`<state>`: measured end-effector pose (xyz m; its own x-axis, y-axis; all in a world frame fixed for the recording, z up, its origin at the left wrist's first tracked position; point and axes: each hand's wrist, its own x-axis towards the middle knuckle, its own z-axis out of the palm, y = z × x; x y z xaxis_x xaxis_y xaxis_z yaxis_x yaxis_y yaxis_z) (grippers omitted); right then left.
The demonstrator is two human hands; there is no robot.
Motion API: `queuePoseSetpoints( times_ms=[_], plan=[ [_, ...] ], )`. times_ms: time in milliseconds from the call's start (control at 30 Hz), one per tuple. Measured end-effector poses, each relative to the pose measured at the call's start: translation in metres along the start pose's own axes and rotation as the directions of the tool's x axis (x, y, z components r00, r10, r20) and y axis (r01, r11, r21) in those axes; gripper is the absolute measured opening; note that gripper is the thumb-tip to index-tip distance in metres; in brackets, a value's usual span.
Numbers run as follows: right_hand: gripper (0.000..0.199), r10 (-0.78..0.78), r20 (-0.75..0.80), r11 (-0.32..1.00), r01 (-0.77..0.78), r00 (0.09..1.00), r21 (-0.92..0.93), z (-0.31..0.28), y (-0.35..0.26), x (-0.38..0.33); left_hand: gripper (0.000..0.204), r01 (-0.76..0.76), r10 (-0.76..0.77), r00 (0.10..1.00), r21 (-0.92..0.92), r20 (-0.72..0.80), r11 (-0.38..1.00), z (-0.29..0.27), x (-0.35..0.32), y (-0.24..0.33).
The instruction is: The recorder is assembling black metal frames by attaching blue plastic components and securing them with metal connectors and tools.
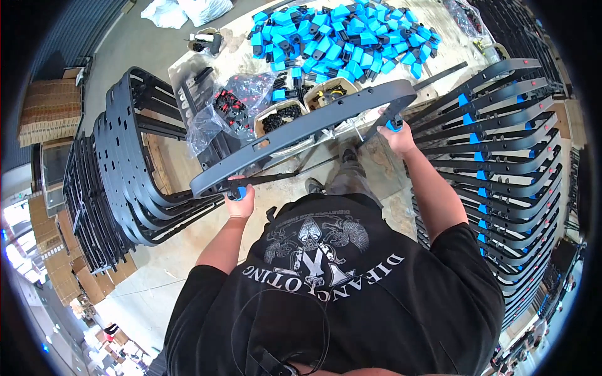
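I hold a long dark grey plastic frame (301, 128) across my front, tilted up toward the right. My left hand (239, 202) grips its lower left end, where a small blue piece shows at my fingers. My right hand (396, 135) grips the upper right end, beside another blue piece (394, 125). A thin black rod (285, 177) runs under the frame near my left hand.
A stack of the same dark frames (135, 163) stands on my left. Another stack fitted with blue clips (501, 144) is on my right. Ahead, a table holds a heap of blue and black parts (342, 41), two bowls of small parts (282, 116) and plastic bags (235, 97).
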<state>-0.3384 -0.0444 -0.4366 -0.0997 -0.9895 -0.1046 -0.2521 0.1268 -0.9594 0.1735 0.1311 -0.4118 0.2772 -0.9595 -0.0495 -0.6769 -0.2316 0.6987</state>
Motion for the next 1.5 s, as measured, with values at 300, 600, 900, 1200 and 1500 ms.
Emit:
queuePoseSetpoints(
  times_ms=[300, 600, 900, 1200, 1500],
  plan=[
    [0.041, -0.055, 0.041, 0.960, 0.064, 0.998, -0.274, -0.006, -0.029, 0.000, 0.034, 0.051, -0.054, 0.998, -0.116, -0.024, 0.992, -0.002, -0.007, 0.009],
    [0.031, 0.060, -0.375, 0.802, 0.179, 0.925, 0.570, -0.047, -0.133, -0.009, 0.039, 0.189, -0.214, 0.972, -0.213, -0.098, 0.959, 0.001, -0.006, 0.014],
    [0.024, -0.529, 0.333, 0.835, 0.548, 0.780, 0.045, 0.141, -0.394, 0.056, 0.078, 0.525, -0.528, 0.845, 0.055, 0.085, 0.849, -0.045, -0.024, 0.076],
    [0.029, -0.191, 0.703, 0.736, 0.574, 0.685, -0.359, 0.218, -0.320, 0.127, 0.013, -0.119, 0.012, 0.884, -0.201, -0.467, 0.972, -0.167, -0.010, 0.167],
    [0.034, 0.064, 0.804, 0.715, 0.535, 0.592, -0.451, 0.205, -0.315, 0.124, 0.030, -0.237, 0.003, 0.880, 0.435, 0.475, 0.869, -0.105, 0.223, 0.172]
  ],
)
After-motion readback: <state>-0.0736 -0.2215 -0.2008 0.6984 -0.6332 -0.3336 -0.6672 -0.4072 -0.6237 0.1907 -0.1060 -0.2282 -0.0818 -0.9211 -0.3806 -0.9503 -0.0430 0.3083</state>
